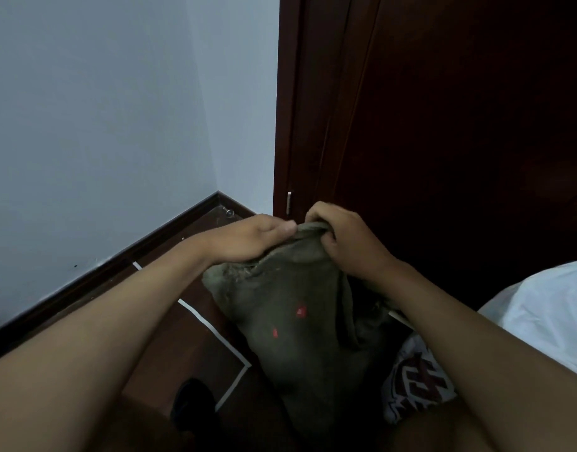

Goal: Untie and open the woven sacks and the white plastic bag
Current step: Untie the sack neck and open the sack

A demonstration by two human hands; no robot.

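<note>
left: bare floor beside the olive sack, bounded by the wall | behind: blocked by the dark door | right: crowded by the white plastic bag and the printed sack | near left: dark object on the floor

We note both forearms bare, no sleeves, watch or rings on left hand or right hand.

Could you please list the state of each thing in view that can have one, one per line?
Olive woven sack: upright on the floor, mouth bunched shut.
Left hand: holds the sack's top from the left.
Right hand: grips the bunched mouth.
White plastic bag: at right, untouched; its mouth is out of view.
Printed white sack: lying behind the olive sack, untouched.
Door: closed.
</note>
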